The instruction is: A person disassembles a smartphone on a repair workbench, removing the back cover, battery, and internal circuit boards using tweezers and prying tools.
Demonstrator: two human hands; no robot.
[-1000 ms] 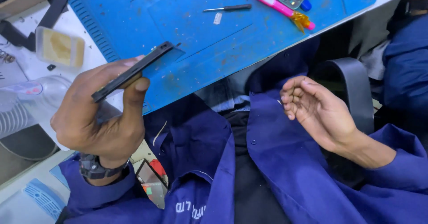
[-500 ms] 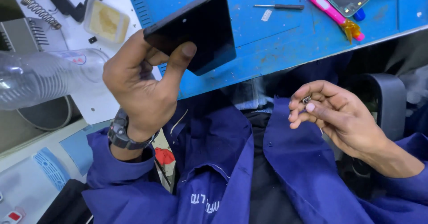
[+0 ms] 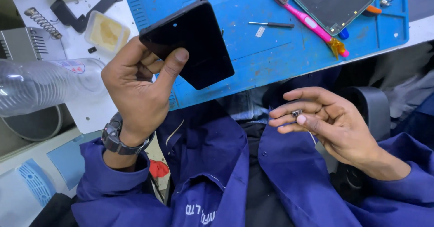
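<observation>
My left hand (image 3: 138, 91) grips a black phone (image 3: 190, 41) by its lower left edge, holding it flat with the dark glass facing up over the blue work mat (image 3: 271, 50). A wristwatch (image 3: 120, 141) sits on that wrist. My right hand (image 3: 323, 118) hovers over my lap in front of the table edge, fingers curled, pinching a tiny metal part (image 3: 296, 113) between thumb and fingertips.
On the mat lie a small screwdriver (image 3: 271, 24), a pink brush (image 3: 307, 21) and a phone back panel (image 3: 334, 3). To the left are a clear plastic bottle (image 3: 40, 84), a yellow sponge tray (image 3: 106, 32), a coiled spring (image 3: 43, 22) and a black strap (image 3: 90, 10).
My left hand turned the phone from edge-on to flat, screen up. My right hand closed its fingers on the small metal part and lifted slightly.
</observation>
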